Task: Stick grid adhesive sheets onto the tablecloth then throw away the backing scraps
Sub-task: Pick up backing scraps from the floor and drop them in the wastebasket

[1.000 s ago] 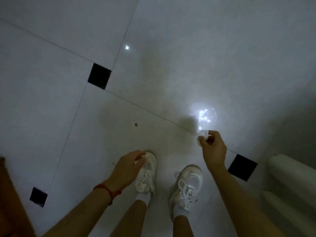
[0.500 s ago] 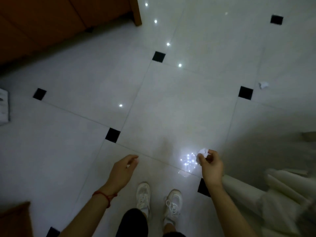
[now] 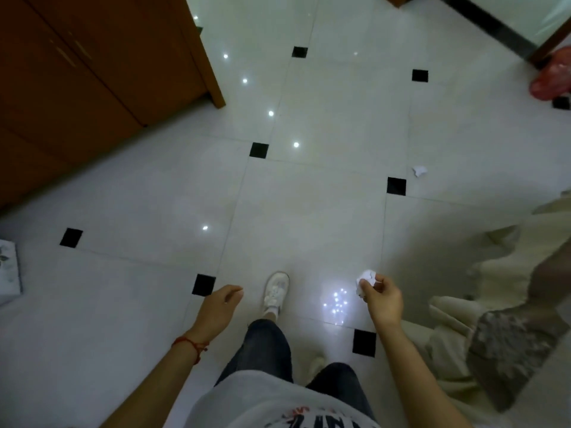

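Observation:
I am standing on a pale tiled floor, looking down. My right hand (image 3: 383, 299) pinches a crumpled white backing scrap (image 3: 364, 281) between thumb and fingers, held out in front of me. My left hand (image 3: 221, 307) hangs beside my leg with relaxed fingers and holds nothing; a red string circles its wrist. A second crumpled white scrap (image 3: 419, 170) lies on the floor ahead to the right. A cream tablecloth (image 3: 506, 267) drapes down at the right edge.
A brown wooden cabinet (image 3: 92, 81) fills the upper left. A red plastic bag (image 3: 553, 81) sits at the far right by a dark doorframe. A patterned white box (image 3: 9, 267) lies at the left edge. My white shoe (image 3: 276, 290) steps forward between my hands.
The view has lifted from my feet to the floor ahead, bringing the cabinet, the red bag and the scrap on the floor into sight. My right hand still holds the scrap.

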`<move>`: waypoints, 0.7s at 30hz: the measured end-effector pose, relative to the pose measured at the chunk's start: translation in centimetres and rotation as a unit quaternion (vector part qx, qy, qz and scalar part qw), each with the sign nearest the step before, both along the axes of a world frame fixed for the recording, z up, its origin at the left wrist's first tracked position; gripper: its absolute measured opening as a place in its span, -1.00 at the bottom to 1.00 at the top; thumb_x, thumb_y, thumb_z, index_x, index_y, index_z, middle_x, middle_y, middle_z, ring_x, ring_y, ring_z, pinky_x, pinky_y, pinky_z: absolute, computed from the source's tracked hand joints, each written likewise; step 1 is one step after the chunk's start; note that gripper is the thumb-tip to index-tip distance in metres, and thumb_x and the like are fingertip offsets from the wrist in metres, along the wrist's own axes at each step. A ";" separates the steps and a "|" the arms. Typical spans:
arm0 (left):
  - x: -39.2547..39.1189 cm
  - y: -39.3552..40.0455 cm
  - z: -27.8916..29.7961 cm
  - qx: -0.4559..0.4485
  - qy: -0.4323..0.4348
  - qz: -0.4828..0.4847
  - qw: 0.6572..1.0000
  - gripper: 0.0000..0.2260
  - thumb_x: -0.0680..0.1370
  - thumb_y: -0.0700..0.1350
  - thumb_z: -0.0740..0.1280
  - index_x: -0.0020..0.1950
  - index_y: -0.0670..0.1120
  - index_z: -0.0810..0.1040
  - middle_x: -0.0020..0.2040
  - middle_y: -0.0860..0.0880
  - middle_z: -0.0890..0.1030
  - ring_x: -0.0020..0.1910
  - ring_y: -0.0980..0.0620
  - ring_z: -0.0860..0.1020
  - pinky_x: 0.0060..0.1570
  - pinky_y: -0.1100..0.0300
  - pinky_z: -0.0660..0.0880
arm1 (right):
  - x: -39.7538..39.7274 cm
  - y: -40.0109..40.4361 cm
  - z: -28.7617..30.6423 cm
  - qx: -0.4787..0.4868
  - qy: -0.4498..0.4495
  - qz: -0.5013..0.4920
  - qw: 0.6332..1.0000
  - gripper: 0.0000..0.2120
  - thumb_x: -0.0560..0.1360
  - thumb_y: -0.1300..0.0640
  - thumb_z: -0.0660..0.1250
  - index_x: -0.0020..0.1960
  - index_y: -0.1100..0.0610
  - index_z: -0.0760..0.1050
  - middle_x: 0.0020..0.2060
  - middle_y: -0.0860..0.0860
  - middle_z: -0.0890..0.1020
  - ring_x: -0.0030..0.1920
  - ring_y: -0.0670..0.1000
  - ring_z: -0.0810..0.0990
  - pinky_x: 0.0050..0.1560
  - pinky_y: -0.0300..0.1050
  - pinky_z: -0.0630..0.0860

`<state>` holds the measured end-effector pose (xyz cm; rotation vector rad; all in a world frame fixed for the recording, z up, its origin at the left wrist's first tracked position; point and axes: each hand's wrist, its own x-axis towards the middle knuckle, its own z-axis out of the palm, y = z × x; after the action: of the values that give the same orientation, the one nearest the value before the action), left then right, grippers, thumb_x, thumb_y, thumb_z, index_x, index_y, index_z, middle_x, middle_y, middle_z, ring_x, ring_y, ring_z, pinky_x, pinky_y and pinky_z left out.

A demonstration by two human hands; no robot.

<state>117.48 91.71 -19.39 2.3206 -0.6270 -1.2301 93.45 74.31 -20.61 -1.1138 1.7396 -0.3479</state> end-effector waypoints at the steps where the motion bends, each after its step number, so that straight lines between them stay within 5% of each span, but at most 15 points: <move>1: 1.0 -1.2 -0.1 0.006 0.010 -0.006 1.000 -0.74 0.59 -0.12 0.18 0.22 -0.17 0.49 0.13 -0.07 0.54 0.07 0.07 0.44 0.05 0.30 0.30 | 0.3 -0.7 0.1 0.001 0.009 -0.016 1.000 -0.71 0.43 0.19 0.35 0.12 0.26 0.46 -0.13 0.13 0.58 -0.08 0.14 0.55 0.00 -0.07 0.43; 5: 5.3 -7.9 0.3 0.008 0.065 -0.022 0.998 -0.85 0.59 -0.11 0.17 0.07 -0.06 0.50 0.04 -0.07 0.55 0.05 -0.02 0.48 0.04 0.23 0.34 | 1.6 -3.5 0.7 0.009 0.024 -0.094 0.995 -0.74 0.45 0.22 0.33 0.11 0.29 0.46 -0.28 0.10 0.56 -0.15 0.12 0.53 -0.07 -0.12 0.37; 11: 9.6 -21.8 1.8 -0.011 0.058 -0.142 0.988 -0.78 0.59 -0.12 0.16 0.12 -0.16 0.53 0.03 -0.06 0.53 0.07 -0.06 0.49 0.11 0.19 0.36 | 2.5 -7.1 1.7 0.003 0.007 -0.207 0.978 -0.83 0.44 0.29 0.31 0.02 0.28 0.48 -0.29 0.10 0.53 -0.21 0.12 0.51 -0.25 -0.15 0.37; 21: 6.2 -45.5 1.6 -0.023 0.107 -0.227 0.968 -0.75 0.58 -0.12 0.18 0.16 -0.21 0.52 -0.01 -0.11 0.55 -0.01 -0.05 0.50 0.03 0.18 0.37 | 0.4 -18.1 -0.4 0.024 0.007 -0.327 0.945 -0.87 0.45 0.27 0.32 -0.02 0.29 0.49 -0.31 0.11 0.55 -0.29 0.08 0.50 -0.28 -0.17 0.37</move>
<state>123.70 46.20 -17.79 2.0276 -1.1365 -1.6156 93.88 56.24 -20.96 -0.4704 2.0881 -0.6958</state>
